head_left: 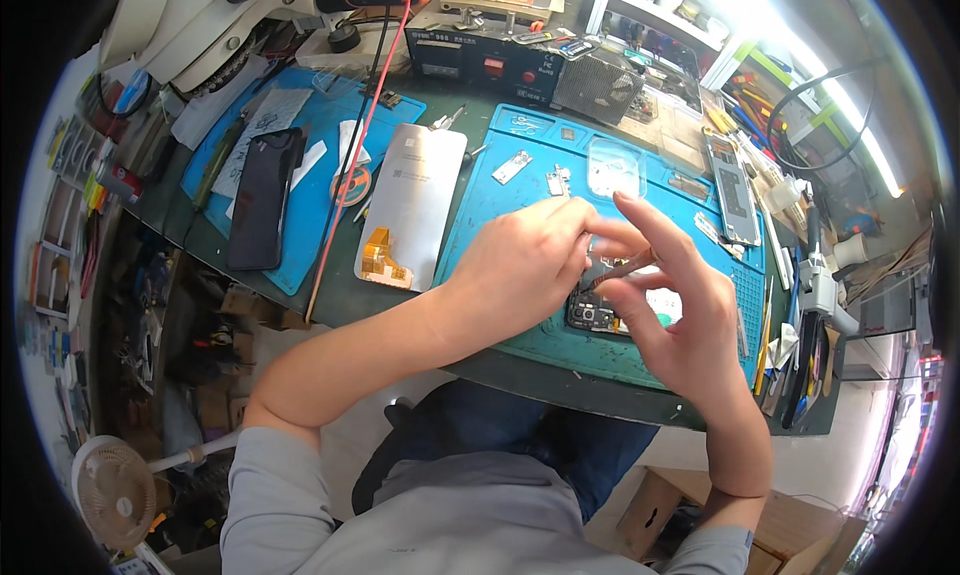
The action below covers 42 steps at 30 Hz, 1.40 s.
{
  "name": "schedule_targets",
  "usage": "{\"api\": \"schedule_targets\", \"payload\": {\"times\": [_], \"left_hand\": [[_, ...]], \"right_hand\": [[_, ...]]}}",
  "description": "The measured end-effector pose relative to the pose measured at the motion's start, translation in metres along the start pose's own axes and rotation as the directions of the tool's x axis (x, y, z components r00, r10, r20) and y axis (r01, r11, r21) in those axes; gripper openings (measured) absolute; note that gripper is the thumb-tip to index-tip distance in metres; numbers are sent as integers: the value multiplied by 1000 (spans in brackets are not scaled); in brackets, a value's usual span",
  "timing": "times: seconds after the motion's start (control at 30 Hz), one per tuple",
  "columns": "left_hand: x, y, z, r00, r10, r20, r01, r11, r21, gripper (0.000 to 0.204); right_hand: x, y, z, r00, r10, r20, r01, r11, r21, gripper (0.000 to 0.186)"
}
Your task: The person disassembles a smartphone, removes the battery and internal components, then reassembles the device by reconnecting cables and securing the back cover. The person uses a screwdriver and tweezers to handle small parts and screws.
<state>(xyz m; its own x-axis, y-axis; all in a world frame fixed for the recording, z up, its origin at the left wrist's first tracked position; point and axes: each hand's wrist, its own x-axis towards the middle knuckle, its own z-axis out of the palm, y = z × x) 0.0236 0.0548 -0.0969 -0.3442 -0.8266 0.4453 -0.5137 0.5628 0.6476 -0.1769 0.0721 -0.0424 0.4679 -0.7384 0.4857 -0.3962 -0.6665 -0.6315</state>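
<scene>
My left hand [530,265] is closed, fingertips pressed together near my right fingers. What it pinches, if anything, is hidden. My right hand [690,310] curls round thin, dark tweezers [628,268], which lie between its thumb and fingers and point toward the left fingertips. Below both hands an opened phone [594,317] rests on the blue repair mat [490,215]. Its camera block shows on the left; my right hand covers much of the rest. Beyond the hands lie a small metal plate [512,167], a small circuit part [558,181] and a clear plastic box [616,165].
A phone screen panel [415,195] with a gold flex cable lies left of the mat. Farther left sits a dark phone [265,200]. A black-fronted machine [485,63] stands behind the mat. Another phone frame [733,190] lies at right. A red cable [362,135] crosses the table.
</scene>
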Motion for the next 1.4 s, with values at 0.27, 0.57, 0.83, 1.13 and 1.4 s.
{"api": "schedule_targets", "payload": {"times": [0.27, 0.57, 0.83, 1.13, 1.4], "left_hand": [[0, 1, 0, 1000, 6, 4, -6, 1000, -10, 12], [-1, 2, -1, 1000, -30, 6, 30, 999, -43, 14], [-1, 6, -6, 999, -29, 20, 29, 999, -23, 12], [0, 6, -2, 1000, 11, 5, -11, 995, -101, 13], [1, 5, -1, 999, 36, -40, -40, 994, -99, 16]], "right_hand": [[1, -5, -6, 995, 89, 53, -91, 996, 19, 62], [0, 1, -1, 997, 73, 10, -74, 994, 82, 63], [1, 17, -15, 996, 94, 5, -94, 991, 97, 62], [16, 88, -14, 890, 310, -335, -226, 937, 267, 40], [19, 92, -13, 907, 299, -296, -239, 945, 222, 39]]}}
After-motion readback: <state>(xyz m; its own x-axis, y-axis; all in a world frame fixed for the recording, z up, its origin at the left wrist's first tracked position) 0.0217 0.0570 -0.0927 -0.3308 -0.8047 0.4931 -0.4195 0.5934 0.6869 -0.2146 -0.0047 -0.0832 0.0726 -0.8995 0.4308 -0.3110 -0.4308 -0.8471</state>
